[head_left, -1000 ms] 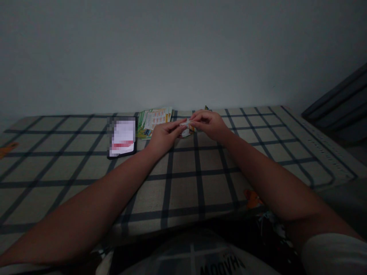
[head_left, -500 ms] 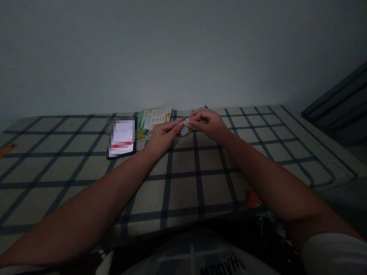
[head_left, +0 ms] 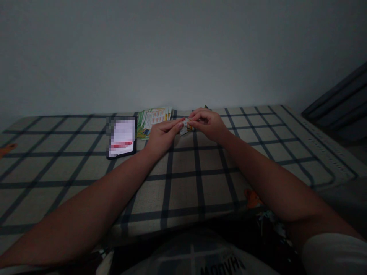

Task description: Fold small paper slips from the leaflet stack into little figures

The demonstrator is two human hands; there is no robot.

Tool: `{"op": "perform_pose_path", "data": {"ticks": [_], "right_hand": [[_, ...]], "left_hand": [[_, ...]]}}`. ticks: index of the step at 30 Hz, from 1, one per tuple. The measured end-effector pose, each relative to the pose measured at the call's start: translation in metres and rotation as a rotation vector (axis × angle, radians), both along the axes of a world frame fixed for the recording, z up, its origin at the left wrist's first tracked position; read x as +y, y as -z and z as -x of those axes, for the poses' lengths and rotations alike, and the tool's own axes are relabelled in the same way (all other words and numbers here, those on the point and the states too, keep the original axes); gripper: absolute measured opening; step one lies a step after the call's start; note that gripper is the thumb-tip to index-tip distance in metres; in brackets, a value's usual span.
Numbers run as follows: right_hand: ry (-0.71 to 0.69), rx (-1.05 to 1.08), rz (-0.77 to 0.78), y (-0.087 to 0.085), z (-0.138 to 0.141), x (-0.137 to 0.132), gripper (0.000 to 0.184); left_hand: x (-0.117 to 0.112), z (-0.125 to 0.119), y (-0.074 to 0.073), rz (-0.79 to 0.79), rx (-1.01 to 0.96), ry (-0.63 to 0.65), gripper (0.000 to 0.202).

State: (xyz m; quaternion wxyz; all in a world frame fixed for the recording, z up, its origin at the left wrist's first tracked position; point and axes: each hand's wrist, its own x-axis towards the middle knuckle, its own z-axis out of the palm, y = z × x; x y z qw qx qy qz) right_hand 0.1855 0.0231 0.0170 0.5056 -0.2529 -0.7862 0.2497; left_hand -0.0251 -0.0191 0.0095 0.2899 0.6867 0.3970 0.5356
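Head view: left hand (head_left: 162,134) and right hand (head_left: 208,124) pinched folded paper piece (head_left: 185,126) together mid-fold; next crease likely needed firm fingertip pressure.

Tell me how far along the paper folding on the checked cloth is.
Partly done: the small paper piece already looks folded compact. In hand: left hand and right hand pinch it together. Left: the stack of printed sheets beside the phone lies flat, untouched.

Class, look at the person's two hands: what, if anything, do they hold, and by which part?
Both the left hand and right hand pinch a small folded piece of printed paper between them, each by its fingers at one end. What the print shows cannot be told.
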Motion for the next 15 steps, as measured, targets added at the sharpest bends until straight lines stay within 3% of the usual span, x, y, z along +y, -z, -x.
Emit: {"op": "perform_pose_path", "data": {"ticks": [11, 15], "right_hand": [[0.008, 0.002, -0.003, 0.0017, 0.0002, 0.0007, 0.040], [0.032, 0.011, -0.008, 0.0036, -0.0020, 0.0029, 0.038]], "left_hand": [[0.0015, 0.0016, 0.0018, -0.079, 0.055, -0.012, 0.038], [0.0028, 0.0020, 0.0012, -0.041, 0.043, -0.069, 0.033]]}}
